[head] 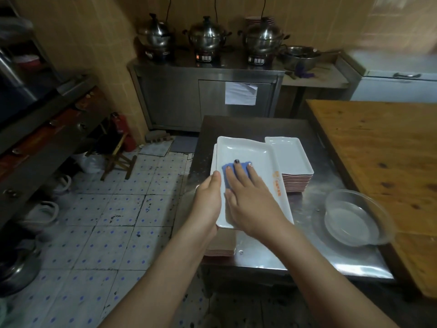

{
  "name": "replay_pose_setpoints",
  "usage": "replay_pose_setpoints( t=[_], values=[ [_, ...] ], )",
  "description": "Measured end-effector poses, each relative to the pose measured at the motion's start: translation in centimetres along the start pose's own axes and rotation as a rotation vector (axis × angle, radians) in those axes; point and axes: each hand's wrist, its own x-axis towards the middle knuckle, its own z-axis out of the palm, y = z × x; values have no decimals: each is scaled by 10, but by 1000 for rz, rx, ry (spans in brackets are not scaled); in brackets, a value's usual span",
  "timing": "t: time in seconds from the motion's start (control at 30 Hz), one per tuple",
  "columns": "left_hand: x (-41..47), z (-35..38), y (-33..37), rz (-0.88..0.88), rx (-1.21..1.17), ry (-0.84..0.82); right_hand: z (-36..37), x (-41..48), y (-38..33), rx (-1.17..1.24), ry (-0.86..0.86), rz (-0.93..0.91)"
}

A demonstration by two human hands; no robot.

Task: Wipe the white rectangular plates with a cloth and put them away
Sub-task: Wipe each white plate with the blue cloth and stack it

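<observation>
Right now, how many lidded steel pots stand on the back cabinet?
3, in a row on the steel cabinet: left pot, middle pot, right pot. None looks hidden.
</observation>
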Motion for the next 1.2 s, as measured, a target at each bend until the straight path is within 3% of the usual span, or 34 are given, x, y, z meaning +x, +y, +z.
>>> replay_pose_setpoints(
  t=[0.2, 0.3, 0.5, 0.67, 0.8, 1.0, 1.13, 1.2],
  values=[
    [6, -3, -2, -16, 22, 0, -10, 12, 19, -11, 20, 143],
    [6, 2, -2, -33, 25, 5, 1, 6, 10, -44, -22, 79],
    [16, -1, -6, -30, 17, 45, -9, 25, 5, 230, 63, -22],
    [20, -8, -1, -22, 11, 69, -6, 28, 7, 490, 267, 288],
    [24, -15, -6, -12, 20, 94, 1, 29, 9, 611, 302, 372],
    [27, -24, -21, -56, 45, 128, 10, 39, 11, 747, 94, 468],
    [31, -35, -34, -70, 74, 149, 14, 36, 19, 1166, -153, 511],
    [37, -41, -40, -76, 101, 157, 18, 36, 25, 1386, -195, 539]
  ],
)
